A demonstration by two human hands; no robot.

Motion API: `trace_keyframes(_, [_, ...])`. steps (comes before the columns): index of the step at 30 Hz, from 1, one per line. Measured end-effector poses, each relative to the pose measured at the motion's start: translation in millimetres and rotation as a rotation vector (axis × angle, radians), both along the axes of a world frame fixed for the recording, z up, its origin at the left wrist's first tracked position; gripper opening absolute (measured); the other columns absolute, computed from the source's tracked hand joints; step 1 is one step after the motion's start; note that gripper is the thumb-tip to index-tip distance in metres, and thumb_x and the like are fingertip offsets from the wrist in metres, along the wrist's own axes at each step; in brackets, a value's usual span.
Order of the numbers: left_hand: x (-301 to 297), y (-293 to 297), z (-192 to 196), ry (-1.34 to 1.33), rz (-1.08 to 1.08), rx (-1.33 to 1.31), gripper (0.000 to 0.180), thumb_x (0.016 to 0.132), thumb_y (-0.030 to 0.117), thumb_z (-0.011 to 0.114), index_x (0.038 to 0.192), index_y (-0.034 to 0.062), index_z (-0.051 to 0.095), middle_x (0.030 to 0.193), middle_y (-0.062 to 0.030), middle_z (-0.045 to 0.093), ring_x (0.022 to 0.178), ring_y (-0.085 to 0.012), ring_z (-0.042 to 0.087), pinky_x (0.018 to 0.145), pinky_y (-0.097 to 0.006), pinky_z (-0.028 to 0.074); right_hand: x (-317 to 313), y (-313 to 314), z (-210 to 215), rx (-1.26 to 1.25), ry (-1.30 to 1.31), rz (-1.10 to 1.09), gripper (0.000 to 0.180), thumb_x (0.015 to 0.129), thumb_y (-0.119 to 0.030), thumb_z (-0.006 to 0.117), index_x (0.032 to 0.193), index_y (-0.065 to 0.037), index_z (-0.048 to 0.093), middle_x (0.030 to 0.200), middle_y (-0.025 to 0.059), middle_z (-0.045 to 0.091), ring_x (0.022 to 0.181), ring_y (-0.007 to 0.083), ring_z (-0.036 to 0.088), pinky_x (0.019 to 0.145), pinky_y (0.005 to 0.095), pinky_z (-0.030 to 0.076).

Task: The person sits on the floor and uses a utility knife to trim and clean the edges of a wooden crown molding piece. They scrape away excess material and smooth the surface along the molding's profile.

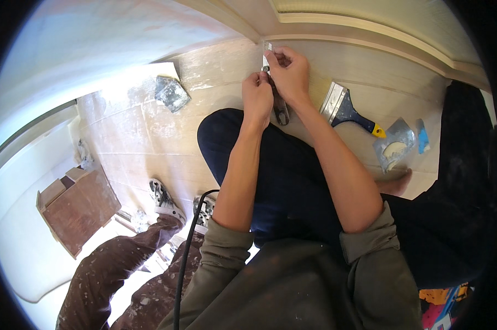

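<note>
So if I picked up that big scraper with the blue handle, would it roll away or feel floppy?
The scraper probably would not roll: its wide blade lies flat on the floor. The blade looks like thin metal, so it may flex a little yet stay fairly stiff. It is likely blade-heavy for its size, and the edge could be sharp.

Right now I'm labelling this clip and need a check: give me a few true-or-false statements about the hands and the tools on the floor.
1. Both hands, left hand and right hand, meet at one small tool. True.
2. The wide scraper is in the right hand. False: it lies on the floor.
3. The scraper's handle is dark with a yellow end. True.
4. The brown box lies right of the scraper. False: far left.
</note>
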State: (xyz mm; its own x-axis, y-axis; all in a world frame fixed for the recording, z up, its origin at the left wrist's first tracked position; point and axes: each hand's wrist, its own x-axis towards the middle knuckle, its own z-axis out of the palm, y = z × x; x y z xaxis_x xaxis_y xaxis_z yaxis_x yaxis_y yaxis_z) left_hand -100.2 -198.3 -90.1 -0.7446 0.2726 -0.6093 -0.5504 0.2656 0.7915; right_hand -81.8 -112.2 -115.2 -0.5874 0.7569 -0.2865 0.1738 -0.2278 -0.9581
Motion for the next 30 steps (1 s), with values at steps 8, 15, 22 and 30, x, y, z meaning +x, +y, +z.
trace_keyframes(8, [-2,-3,19,0.03,-0.177,-0.062,0.039,0.109,0.022,0.037,0.101,-0.0035,0.066,0.084,-0.0048,0.063,0.07,-0.0104,0.053,0.064,-0.026,0.043,-2,-2,9,0.134,-0.082,-0.022,0.025,0.086,-0.019,0.077,0.095,0.005,0.075,0.078,0.0108,0.074,0.068,0.0137,0.066,0.064,0.029,0.054])
trace_keyframes(15, [-8,-4,9,0.072,-0.275,-0.141,0.044,0.111,0.027,0.038,0.097,-0.0028,0.067,0.082,-0.0037,0.064,0.067,-0.0104,0.054,0.064,-0.027,0.045,-7,2,8,-0.106,-0.073,0.009,0.03,0.087,-0.022,0.078,0.099,0.006,0.075,0.081,0.0091,0.074,0.067,0.012,0.065,0.061,0.0288,0.053])
trace_keyframes(22, [-12,-1,18,0.082,-0.278,-0.139,0.043,0.111,0.026,0.04,0.092,-0.0025,0.066,0.079,-0.0031,0.062,0.066,-0.01,0.052,0.062,-0.026,0.045,-12,4,21,-0.139,-0.145,0.001,0.024,0.084,-0.021,0.079,0.094,0.001,0.077,0.076,0.0106,0.073,0.063,0.0167,0.066,0.06,0.0325,0.052])
trace_keyframes(30, [-15,0,26,0.056,-0.2,-0.172,0.047,0.108,0.03,0.047,0.088,-0.0075,0.067,0.071,-0.0069,0.06,0.06,-0.0139,0.053,0.057,-0.03,0.046,-17,7,20,-0.164,-0.195,-0.009,0.026,0.085,-0.023,0.079,0.093,0.002,0.078,0.073,0.0058,0.071,0.061,0.0118,0.061,0.057,0.0299,0.049])
